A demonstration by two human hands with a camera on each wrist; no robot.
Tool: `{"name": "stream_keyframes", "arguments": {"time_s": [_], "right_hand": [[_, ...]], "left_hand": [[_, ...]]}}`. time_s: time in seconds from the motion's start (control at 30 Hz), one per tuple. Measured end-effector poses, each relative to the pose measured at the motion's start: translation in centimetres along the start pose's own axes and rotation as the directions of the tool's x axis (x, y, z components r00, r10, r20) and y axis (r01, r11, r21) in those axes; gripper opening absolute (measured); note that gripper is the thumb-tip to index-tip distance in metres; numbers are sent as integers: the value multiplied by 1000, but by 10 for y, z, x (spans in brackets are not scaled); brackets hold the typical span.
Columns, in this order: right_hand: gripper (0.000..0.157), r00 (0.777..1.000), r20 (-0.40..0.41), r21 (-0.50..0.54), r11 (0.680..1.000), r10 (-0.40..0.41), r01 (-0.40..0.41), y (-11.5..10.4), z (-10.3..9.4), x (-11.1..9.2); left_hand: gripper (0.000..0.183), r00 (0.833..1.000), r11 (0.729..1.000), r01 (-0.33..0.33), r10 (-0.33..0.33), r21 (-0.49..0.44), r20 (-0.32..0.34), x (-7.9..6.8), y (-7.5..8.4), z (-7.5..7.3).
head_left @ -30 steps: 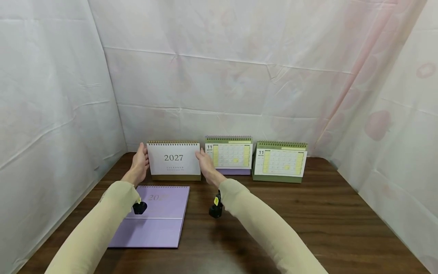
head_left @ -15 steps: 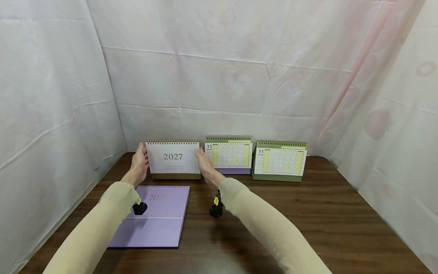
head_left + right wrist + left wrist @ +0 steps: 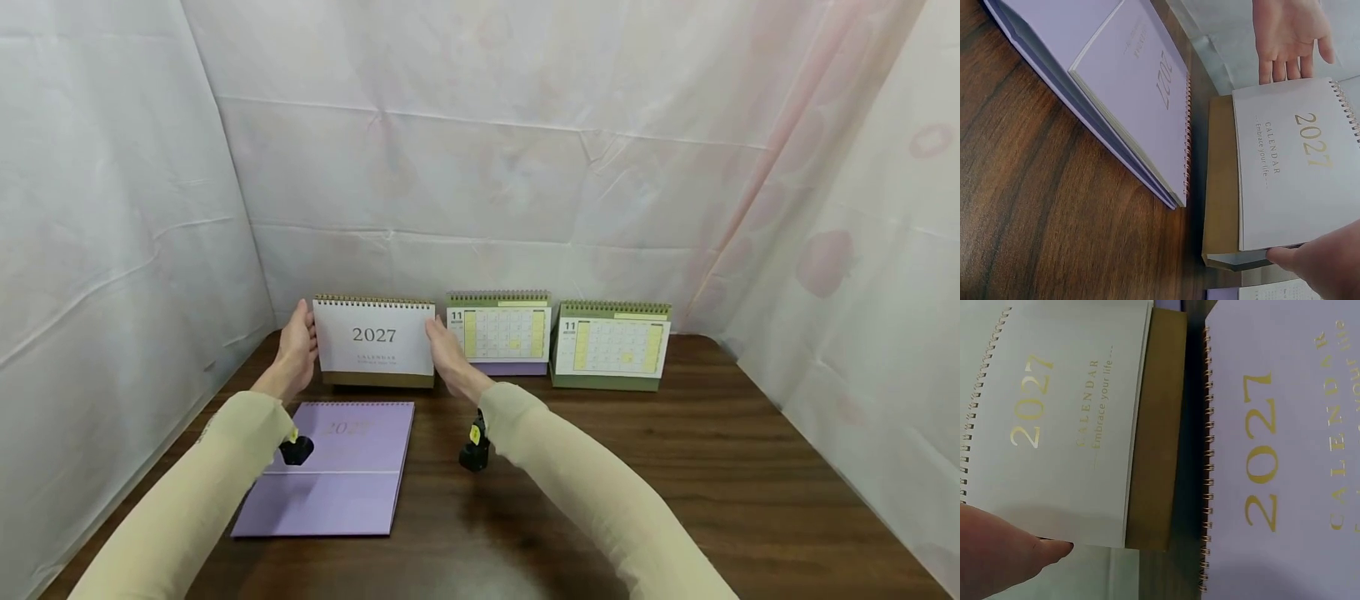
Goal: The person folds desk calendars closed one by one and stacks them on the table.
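Observation:
A white-paged desk calendar (image 3: 375, 337) marked 2027 stands upright on its brown-gold base near the back left. My left hand (image 3: 296, 354) is at its left side with straight fingers; in the right wrist view, that hand's fingertips (image 3: 1285, 70) reach the calendar's edge. On the opposite side, my right hand (image 3: 454, 360) rests against the right edge, its thumb (image 3: 1282, 255) extended along it. Spiral rings run along the calendar's top. Just in front lies a purple 2027 calendar (image 3: 337, 500), its gold lettering plain in the left wrist view.
To the right stand two calendars open at month 11: one with a purple base (image 3: 510, 368), another with a green base (image 3: 607, 382). A pale cloth (image 3: 480, 183) hangs close behind them. All rest on a dark wooden table (image 3: 675, 467).
The white calendar has shifted slightly left between my hands, and my left hand has moved a little left. The head view has tilted slightly. The other calendars stay in place.

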State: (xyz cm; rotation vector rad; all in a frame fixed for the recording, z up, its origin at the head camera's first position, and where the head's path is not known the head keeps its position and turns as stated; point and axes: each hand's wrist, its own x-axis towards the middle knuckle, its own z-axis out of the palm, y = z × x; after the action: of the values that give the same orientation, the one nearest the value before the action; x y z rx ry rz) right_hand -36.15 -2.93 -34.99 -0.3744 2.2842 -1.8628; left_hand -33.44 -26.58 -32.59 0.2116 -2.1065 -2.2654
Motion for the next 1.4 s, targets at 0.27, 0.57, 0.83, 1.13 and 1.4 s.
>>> {"name": "stream_keyframes", "arguments": {"time_s": [0.27, 0.57, 0.83, 1.13, 1.4], "right_hand": [[61, 1000, 1, -6, 1000, 4, -4, -7, -4, -4], [63, 1000, 5, -20, 1000, 24, -24, -15, -10, -13], [66, 997, -26, 14, 997, 76, -76, -19, -18, -20], [66, 995, -31, 32, 995, 98, -97, -25, -26, -28], [65, 996, 3, 27, 996, 86, -86, -25, -35, -31]], "left_hand": [[77, 1000, 1000, -7, 7, 22, 19, -7, 8, 4], [78, 1000, 1000, -3, 2, 29, 1, -14, 15, 10], [78, 1000, 1000, 6, -6, 29, -3, -20, 20, 19], [78, 999, 998, 42, -42, 43, -5, -25, 24, 26], [79, 998, 996, 52, -54, 76, 19, -29, 27, 33]]}}
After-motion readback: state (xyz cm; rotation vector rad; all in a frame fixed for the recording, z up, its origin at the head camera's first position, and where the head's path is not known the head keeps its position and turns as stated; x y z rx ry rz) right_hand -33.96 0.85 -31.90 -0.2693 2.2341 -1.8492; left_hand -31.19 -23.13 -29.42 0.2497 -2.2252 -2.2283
